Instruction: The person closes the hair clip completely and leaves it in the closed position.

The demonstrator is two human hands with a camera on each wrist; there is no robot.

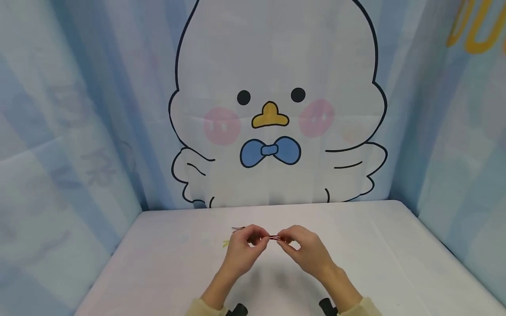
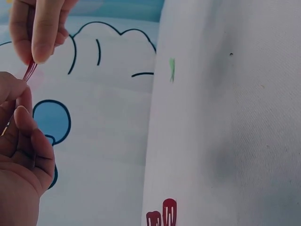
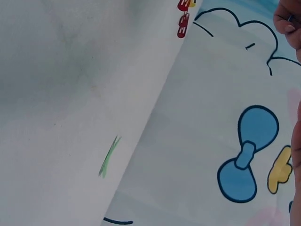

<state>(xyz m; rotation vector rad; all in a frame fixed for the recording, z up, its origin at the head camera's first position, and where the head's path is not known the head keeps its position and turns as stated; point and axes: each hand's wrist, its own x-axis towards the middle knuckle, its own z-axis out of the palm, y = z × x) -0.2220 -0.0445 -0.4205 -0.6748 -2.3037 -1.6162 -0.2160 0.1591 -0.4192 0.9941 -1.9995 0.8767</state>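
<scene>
Between my two hands is a red snap hair clip [image 1: 274, 237], held up above the white table. Thumb and fingers of my left hand [image 1: 242, 253] pinch one end of it. On the other end, my right hand [image 1: 310, 253] pinches with thumb and forefinger. The left wrist view shows the slim red clip [image 2: 30, 70] spanning from hand to hand, its ends covered by fingertips. At the edge of the right wrist view, only part of my left hand [image 3: 287, 26] and a strip of my right hand [image 3: 296, 155] show.
Red hair clips [image 2: 170, 212] lie on the table beyond my left hand, with a yellow clip [image 1: 225, 243] beside them. A green clip [image 3: 109, 157] lies farther right. Behind the table [image 1: 158, 263] hangs a cloth with a cartoon duck [image 1: 276, 57].
</scene>
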